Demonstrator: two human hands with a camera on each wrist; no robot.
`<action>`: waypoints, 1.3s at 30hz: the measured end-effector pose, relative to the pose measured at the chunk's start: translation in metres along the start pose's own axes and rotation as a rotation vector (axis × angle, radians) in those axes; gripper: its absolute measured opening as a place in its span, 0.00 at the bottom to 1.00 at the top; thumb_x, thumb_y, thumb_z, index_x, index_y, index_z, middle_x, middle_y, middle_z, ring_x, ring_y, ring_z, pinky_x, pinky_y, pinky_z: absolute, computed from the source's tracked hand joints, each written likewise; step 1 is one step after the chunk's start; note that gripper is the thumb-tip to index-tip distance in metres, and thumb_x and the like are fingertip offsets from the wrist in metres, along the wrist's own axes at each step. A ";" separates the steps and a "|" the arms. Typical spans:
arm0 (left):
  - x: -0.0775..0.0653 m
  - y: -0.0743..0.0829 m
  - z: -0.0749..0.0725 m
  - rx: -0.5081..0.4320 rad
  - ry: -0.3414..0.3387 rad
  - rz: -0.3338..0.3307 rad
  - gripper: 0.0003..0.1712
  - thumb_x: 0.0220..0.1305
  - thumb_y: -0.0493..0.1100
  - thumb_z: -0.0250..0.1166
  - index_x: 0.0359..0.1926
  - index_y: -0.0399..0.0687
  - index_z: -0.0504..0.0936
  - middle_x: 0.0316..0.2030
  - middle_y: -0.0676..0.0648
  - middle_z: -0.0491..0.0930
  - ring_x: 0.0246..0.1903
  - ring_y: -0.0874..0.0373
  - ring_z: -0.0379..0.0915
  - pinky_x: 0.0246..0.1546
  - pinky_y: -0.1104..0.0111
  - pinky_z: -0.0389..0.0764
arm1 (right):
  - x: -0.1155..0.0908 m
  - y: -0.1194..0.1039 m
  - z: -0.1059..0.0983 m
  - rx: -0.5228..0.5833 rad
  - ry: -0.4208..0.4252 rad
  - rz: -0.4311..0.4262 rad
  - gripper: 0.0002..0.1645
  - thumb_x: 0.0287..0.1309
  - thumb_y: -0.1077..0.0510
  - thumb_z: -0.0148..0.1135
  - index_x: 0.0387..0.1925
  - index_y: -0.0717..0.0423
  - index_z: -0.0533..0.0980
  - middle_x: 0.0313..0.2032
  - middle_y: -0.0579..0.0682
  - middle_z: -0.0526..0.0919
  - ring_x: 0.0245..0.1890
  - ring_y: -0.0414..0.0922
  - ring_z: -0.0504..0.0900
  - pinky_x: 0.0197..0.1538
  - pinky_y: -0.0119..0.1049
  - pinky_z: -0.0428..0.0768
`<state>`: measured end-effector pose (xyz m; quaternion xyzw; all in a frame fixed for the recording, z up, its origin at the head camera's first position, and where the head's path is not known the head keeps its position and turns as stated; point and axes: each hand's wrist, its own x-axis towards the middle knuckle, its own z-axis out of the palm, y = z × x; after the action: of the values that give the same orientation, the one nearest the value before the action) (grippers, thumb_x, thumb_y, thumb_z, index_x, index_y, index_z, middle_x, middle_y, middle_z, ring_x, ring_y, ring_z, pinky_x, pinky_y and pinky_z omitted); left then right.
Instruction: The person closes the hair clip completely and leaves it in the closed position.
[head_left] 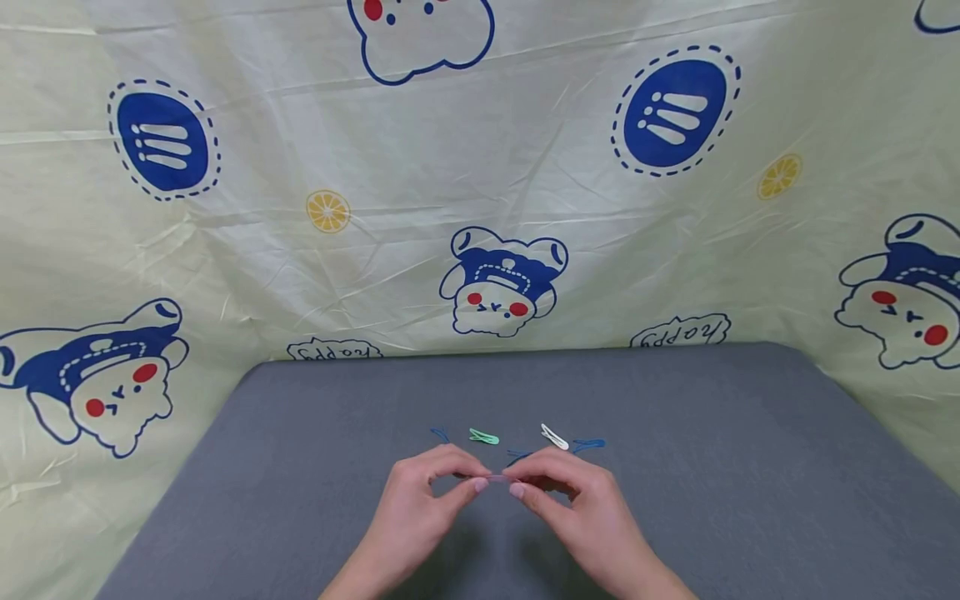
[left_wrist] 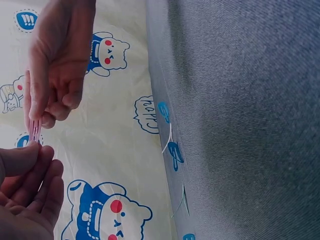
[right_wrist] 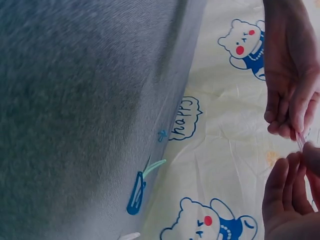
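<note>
Between the two hands a pink snap hair clip (head_left: 497, 478) is held up over the grey table. My left hand (head_left: 420, 504) pinches one end of it with thumb and forefinger; my right hand (head_left: 588, 504) pinches the opposite end. In the left wrist view the clip (left_wrist: 35, 131) appears as a narrow slotted strip, its ends hidden under the fingertips. Just beyond the hands, a green hair clip (head_left: 483, 437) and a white hair clip (head_left: 555, 437) lie on the table.
Blue hair clips lie on the grey table (head_left: 300, 467): one at the left (head_left: 441, 435), one at the right (head_left: 588, 445), and one partly behind the right fingers (head_left: 517, 455). A printed cloth (head_left: 405, 167) hangs behind the table's far edge.
</note>
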<state>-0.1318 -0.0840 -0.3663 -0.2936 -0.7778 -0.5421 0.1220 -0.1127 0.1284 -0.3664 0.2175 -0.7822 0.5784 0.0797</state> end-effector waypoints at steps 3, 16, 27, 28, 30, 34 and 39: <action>0.001 -0.002 -0.001 -0.048 -0.057 -0.021 0.08 0.61 0.36 0.69 0.36 0.56 0.87 0.34 0.60 0.83 0.38 0.62 0.79 0.44 0.66 0.77 | 0.002 0.004 -0.005 0.121 -0.083 0.064 0.08 0.62 0.55 0.66 0.43 0.48 0.84 0.40 0.48 0.85 0.40 0.46 0.82 0.44 0.39 0.82; 0.004 -0.010 -0.003 -0.238 -0.218 -0.083 0.04 0.63 0.40 0.69 0.39 0.47 0.87 0.36 0.49 0.84 0.39 0.56 0.77 0.44 0.64 0.78 | 0.008 0.015 -0.014 0.336 -0.210 0.237 0.12 0.65 0.58 0.63 0.44 0.63 0.82 0.32 0.53 0.82 0.30 0.45 0.79 0.41 0.41 0.80; 0.001 -0.011 -0.001 0.017 -0.067 0.044 0.06 0.60 0.44 0.71 0.38 0.60 0.86 0.36 0.62 0.81 0.37 0.63 0.77 0.40 0.65 0.79 | 0.008 0.017 -0.005 0.398 -0.106 0.351 0.19 0.62 0.58 0.66 0.49 0.69 0.78 0.34 0.58 0.82 0.30 0.46 0.80 0.39 0.39 0.82; 0.001 -0.011 -0.001 0.022 -0.064 0.056 0.05 0.60 0.43 0.71 0.38 0.59 0.86 0.36 0.62 0.82 0.37 0.63 0.77 0.40 0.65 0.79 | 0.008 0.016 -0.005 0.388 -0.104 0.344 0.19 0.62 0.58 0.67 0.48 0.68 0.79 0.34 0.59 0.82 0.30 0.46 0.80 0.38 0.39 0.82; 0.001 -0.013 -0.002 0.026 -0.064 0.069 0.05 0.60 0.43 0.71 0.38 0.58 0.86 0.36 0.61 0.82 0.38 0.63 0.77 0.40 0.65 0.79 | 0.007 0.016 -0.004 0.360 -0.099 0.329 0.18 0.61 0.58 0.68 0.47 0.67 0.79 0.33 0.59 0.82 0.29 0.46 0.80 0.38 0.40 0.82; 0.002 -0.015 -0.004 0.029 -0.066 0.080 0.05 0.59 0.41 0.72 0.37 0.56 0.87 0.36 0.60 0.83 0.38 0.63 0.78 0.40 0.66 0.79 | 0.007 0.014 -0.002 0.279 -0.086 0.301 0.15 0.58 0.58 0.70 0.44 0.63 0.81 0.34 0.59 0.83 0.29 0.48 0.82 0.37 0.40 0.82; 0.002 -0.017 -0.005 0.025 -0.077 0.055 0.06 0.58 0.41 0.73 0.37 0.55 0.87 0.36 0.60 0.83 0.37 0.62 0.78 0.40 0.65 0.80 | 0.007 0.012 -0.001 0.152 -0.082 0.290 0.13 0.54 0.55 0.73 0.41 0.56 0.83 0.35 0.53 0.85 0.34 0.50 0.83 0.38 0.38 0.82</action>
<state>-0.1443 -0.0921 -0.3767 -0.3341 -0.7803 -0.5171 0.1104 -0.1241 0.1301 -0.3742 0.1309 -0.7620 0.6319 -0.0532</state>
